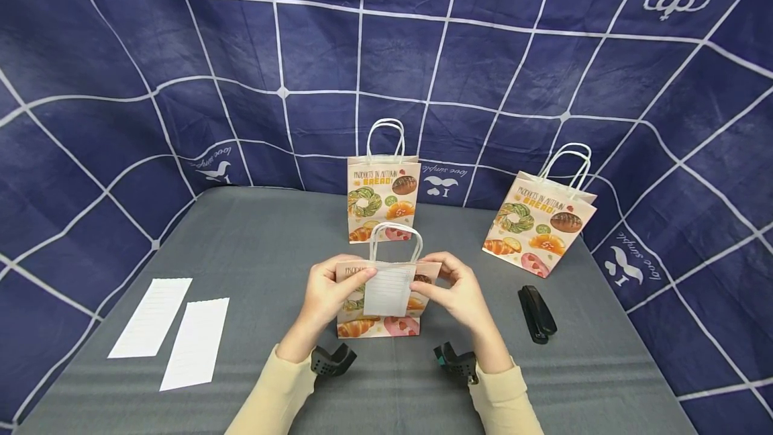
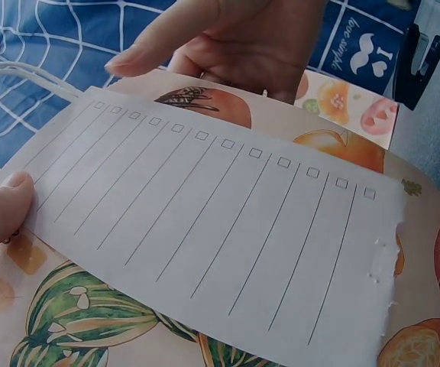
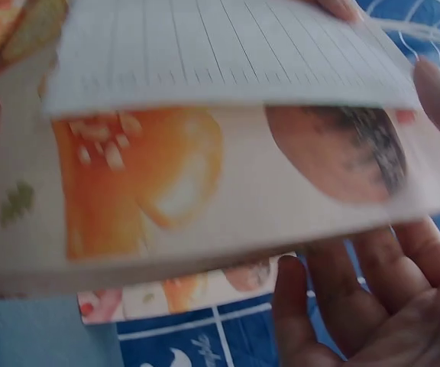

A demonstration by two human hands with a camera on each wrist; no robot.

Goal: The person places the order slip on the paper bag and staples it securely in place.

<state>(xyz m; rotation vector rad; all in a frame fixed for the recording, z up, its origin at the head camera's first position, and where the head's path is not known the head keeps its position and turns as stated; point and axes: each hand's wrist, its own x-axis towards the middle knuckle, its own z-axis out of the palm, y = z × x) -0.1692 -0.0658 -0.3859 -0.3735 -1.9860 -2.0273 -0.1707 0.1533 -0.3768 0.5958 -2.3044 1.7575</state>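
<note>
- Against the front bag (image 1: 377,328) — lined sheet (image 1: 386,293), pinched there in the grip of the left hand (image 1: 323,293).
- Around that bag's right edge — right hand (image 1: 457,293), grip spread.
- Behind it — another bag (image 1: 382,183).

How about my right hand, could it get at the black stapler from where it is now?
Probably yes: the black stapler lies to the right, with bare table between it and the right hand. That hand would likely have to leave the front paper bag first.

Grey tabletop (image 1: 272,233) with two white slips (image 1: 149,317), two printed bags (image 1: 546,220) farther back, a black stapler (image 1: 537,314)
</note>
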